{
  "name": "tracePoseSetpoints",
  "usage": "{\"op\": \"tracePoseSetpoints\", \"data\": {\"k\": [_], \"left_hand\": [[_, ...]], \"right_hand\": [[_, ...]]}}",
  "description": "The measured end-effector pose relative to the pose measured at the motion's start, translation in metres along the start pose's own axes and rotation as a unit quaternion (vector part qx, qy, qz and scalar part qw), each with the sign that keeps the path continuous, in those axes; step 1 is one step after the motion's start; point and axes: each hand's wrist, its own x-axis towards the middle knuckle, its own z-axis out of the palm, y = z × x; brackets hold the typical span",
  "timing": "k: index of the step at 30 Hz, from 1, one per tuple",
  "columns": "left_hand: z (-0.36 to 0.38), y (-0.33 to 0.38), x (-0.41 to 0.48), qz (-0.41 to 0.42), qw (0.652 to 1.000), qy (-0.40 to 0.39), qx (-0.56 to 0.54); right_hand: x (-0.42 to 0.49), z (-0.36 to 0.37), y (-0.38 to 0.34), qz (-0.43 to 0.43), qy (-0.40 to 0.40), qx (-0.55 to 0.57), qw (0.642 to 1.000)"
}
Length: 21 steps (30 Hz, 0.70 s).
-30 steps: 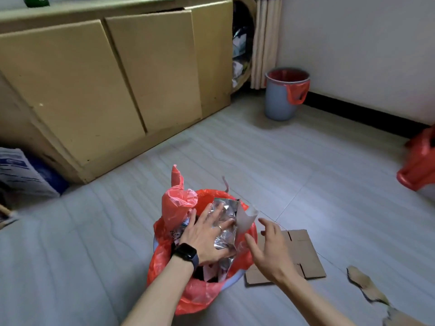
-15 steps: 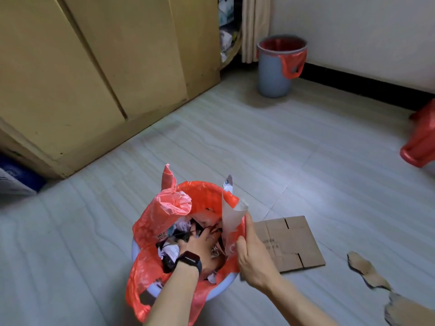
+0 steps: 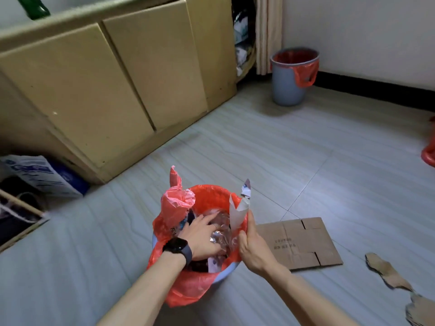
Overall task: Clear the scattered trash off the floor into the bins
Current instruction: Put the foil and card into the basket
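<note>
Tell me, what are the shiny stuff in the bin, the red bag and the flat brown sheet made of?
Shiny stuff: probably foil or metallised plastic, crinkled, mirror glints. Red bag: thin glossy plastic film, wrinkled, slightly translucent. Flat brown sheet: matte cardboard, with cut flaps and fold creases.

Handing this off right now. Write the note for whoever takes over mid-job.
Left hand: open, pressing a foil wrapper down inside the near bin.
Right hand: grip on the near bin's rim, with a white paper sticking up beside it.
Done: the near bin is packed with trash.
Left: flat cardboard beside the near bin and torn cardboard scraps farther right lie on the floor. The far bin is also available.
</note>
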Motion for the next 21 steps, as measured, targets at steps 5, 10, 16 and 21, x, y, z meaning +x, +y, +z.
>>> {"op": "tracePoseSetpoints", "data": {"k": [5, 10, 16, 21], "left_hand": [[-0.063, -0.009, -0.046, -0.012, 0.992, 0.120, -0.042], [-0.102, 0.044, -0.027, 0.046, 0.974, 0.212, -0.070], [-0.084, 0.145, 0.084, 0.068, 0.986, 0.145, -0.048], [-0.008, 0.167, 0.205, -0.028, 0.999, 0.028, 0.036]], "right_hand": [[-0.002, 0.001, -0.039, 0.015, -0.046, -0.022, 0.999], [-0.012, -0.049, -0.024, 0.045, -0.042, -0.022, 0.998], [0.004, -0.143, 0.059, 0.078, 0.040, -0.211, 0.974], [0.030, -0.161, 0.167, 0.183, -0.040, -0.344, 0.920]]}}
